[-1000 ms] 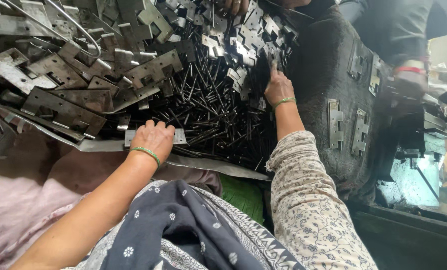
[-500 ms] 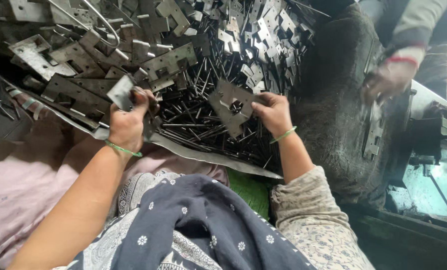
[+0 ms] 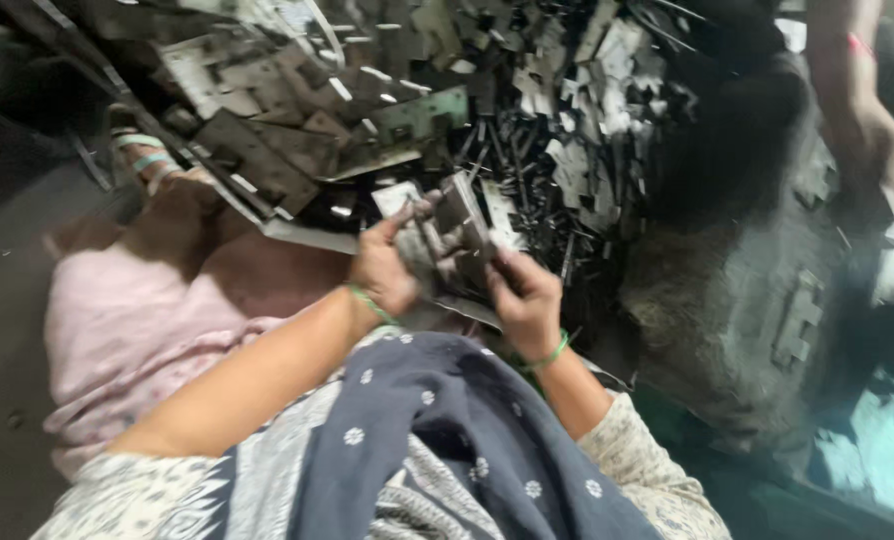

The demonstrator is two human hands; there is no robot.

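Note:
My left hand (image 3: 385,268) and my right hand (image 3: 524,297) are close together in front of me, both gripping flat grey metal bracket pieces (image 3: 454,222). The pieces meet between the two hands, and the frame is blurred, so I cannot tell how they fit. Each wrist wears a thin green bangle. Just beyond the hands lies a big heap of metal plates and thin rods (image 3: 387,110).
A dark grey sack (image 3: 757,290) with several brackets lying on it sits to the right. Another person's hand (image 3: 872,140) reaches down at the upper right. A sandalled foot (image 3: 152,165) and a pink-clothed leg (image 3: 147,320) are on the left.
Each hand picked a bracket out of the heap, then both drew back toward me and came together. The view has shifted right and blurred.

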